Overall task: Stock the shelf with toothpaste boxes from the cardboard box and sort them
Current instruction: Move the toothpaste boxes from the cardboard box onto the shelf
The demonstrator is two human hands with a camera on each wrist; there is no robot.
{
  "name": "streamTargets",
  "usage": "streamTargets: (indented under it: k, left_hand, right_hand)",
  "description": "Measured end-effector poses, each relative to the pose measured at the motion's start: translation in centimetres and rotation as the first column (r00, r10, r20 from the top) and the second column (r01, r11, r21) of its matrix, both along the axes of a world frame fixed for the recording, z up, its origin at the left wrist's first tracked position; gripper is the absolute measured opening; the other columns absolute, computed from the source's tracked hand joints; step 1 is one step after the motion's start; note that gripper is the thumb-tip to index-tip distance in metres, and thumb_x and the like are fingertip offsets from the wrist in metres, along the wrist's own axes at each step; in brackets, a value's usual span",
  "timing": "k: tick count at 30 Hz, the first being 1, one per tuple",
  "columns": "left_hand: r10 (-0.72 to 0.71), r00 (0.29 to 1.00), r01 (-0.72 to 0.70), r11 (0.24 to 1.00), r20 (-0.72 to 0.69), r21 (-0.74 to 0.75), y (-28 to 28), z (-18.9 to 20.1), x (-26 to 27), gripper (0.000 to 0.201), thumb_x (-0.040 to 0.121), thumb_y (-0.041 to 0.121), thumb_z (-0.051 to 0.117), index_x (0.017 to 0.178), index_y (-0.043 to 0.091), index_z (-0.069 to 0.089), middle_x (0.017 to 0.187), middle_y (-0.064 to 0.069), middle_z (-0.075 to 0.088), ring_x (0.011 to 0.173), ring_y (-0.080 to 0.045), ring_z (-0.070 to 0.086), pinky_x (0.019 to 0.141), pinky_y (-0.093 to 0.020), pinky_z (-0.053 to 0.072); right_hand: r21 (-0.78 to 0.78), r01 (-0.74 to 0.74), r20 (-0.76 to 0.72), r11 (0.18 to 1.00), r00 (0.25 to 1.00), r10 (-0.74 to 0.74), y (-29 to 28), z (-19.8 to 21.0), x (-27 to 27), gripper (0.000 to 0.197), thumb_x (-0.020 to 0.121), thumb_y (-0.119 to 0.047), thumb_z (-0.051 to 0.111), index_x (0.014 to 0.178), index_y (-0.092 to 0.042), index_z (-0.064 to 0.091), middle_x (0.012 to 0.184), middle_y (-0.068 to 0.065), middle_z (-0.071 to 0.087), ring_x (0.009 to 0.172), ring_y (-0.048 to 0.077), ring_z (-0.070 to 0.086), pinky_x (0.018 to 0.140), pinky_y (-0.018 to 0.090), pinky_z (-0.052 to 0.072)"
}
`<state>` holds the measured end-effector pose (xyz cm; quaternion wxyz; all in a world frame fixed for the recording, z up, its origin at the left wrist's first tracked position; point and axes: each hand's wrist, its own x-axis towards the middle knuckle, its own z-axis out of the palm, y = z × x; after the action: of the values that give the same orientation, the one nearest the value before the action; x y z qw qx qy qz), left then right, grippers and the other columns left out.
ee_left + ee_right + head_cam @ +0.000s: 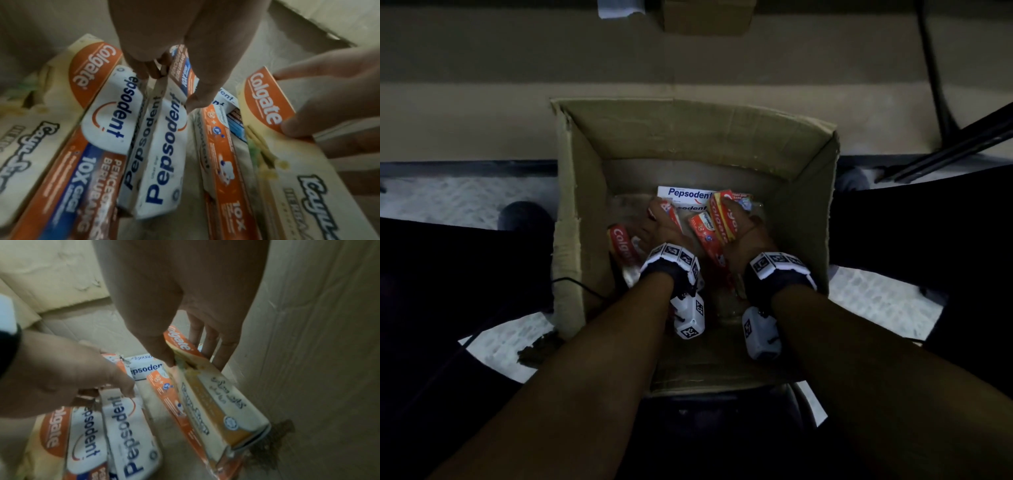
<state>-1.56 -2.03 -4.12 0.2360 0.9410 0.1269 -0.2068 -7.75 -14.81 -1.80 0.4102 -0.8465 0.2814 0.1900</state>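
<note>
Both bare forearms reach down into an open brown cardboard box standing on the floor, each wrist wearing a black band with white marker tiles. The right hand grips a cream and orange Colgate toothpaste box near its logo end, thumb on one long face and fingers curled down the opposite face, close beside the right cardboard wall; the carton tilts with its far end low, against an orange Pepsodent carton that lies just beside it on the bottom. The left hand reaches into the middle of the heap with its fingers curled round the end of a white Pepsodent toothpaste box, the thumb pressed along a carton's side; in the head view a red-and-white carton shows between thumb and fingers. More cartons lie loose on the cardboard floor: another white Pepsodent carton flat near the far wall, a second cream Colgate carton at the left edge of the pile, and a red and blue Pepsodent carton partly under the white ones. No shelf shows clearly in any view; a dim pale surface crosses the top of the head view.
</note>
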Motion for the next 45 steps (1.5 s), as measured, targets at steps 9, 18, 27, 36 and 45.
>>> streamTargets:
  k: [9,18,27,36,45]
  left_hand:
    - [-0.115,0.993,0.106,0.945,-0.012,-0.309,1.3,-1.5,0.1,0.088,0.068,0.012,0.08,0.141,0.023,0.033,0.141,-0.016,0.038,0.124,-0.037,0.046,0.102,-0.046,0.045]
    - [-0.324,0.94,0.33,0.795,0.104,-0.51,3.6,-3.2,-0.2,0.073,0.076,-0.008,0.065,0.127,0.042,0.053,0.139,-0.009,0.037,0.129,-0.022,0.041,0.107,-0.035,0.044]
    - [-0.29,0.957,0.251,0.865,-0.025,-0.435,4.1,-4.3,-0.8,0.056,0.077,0.007,0.079,0.128,0.013,0.055,0.128,-0.005,0.055,0.118,-0.02,0.051,0.101,-0.031,0.041]
    - [-0.284,0.958,0.269,0.843,0.039,-0.467,4.4,-2.3,-1.3,0.058,0.069,0.0,0.079,0.116,0.025,0.056,0.12,-0.004,0.047,0.103,-0.018,0.052,0.081,-0.024,0.046]
    - [-0.522,0.851,0.481,0.729,0.059,-0.487,4.5,3.2,1.5,0.068,0.059,0.012,0.088,0.113,0.033,0.053,0.11,-0.011,0.064,0.098,-0.026,0.066,0.08,-0.045,0.059]
  right_hand:
    - [0.084,0.033,-0.002,0.996,0.999,-0.032,-0.9,-0.4,-0.5,0.086,0.083,-0.017,0.072,0.148,-0.052,0.028,0.158,-0.001,0.021,0.143,0.023,0.032,0.117,0.038,0.031]
    - [0.038,-0.085,0.022,0.996,0.996,0.085,-0.3,-0.8,-0.3,0.07,0.088,-0.007,0.062,0.144,-0.044,0.043,0.152,0.008,0.035,0.14,0.031,0.038,0.114,0.044,0.038]
    - [0.019,-0.081,-0.022,0.997,0.996,0.081,-0.7,-1.2,-0.1,0.054,0.091,-0.011,0.067,0.138,-0.032,0.052,0.152,0.009,0.034,0.135,0.028,0.042,0.094,0.023,0.033]
    - [0.07,-0.071,0.038,0.995,0.997,0.068,-0.8,-0.6,-0.1,0.055,0.079,-0.006,0.076,0.121,-0.038,0.061,0.145,0.005,0.047,0.132,0.026,0.046,0.102,0.028,0.041]
    - [0.067,-0.144,0.061,0.987,0.988,0.14,-1.1,3.9,0.7,0.057,0.075,-0.011,0.079,0.115,-0.047,0.062,0.133,-0.003,0.059,0.117,0.02,0.059,0.097,0.04,0.054]
